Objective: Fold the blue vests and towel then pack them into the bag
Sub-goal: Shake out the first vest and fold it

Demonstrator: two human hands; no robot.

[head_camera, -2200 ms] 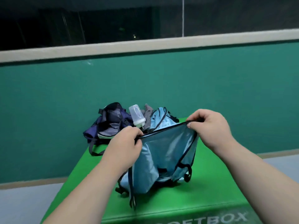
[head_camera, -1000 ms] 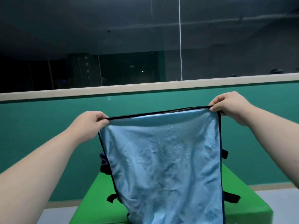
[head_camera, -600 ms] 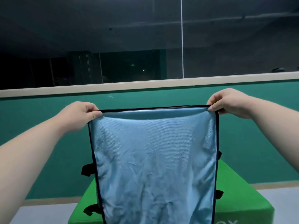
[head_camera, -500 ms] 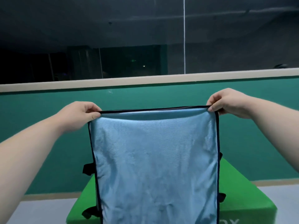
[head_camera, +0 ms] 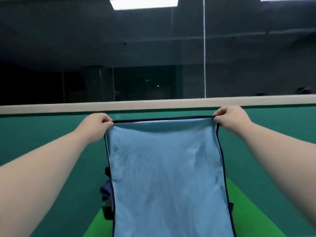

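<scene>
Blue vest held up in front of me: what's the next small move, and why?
Probably bring the two top corners together to fold it in half lengthwise. The left hand pinches one top corner and the right hand the other, so the blue vest hangs flat and fully spread, unfolded, in front of the green box.
</scene>
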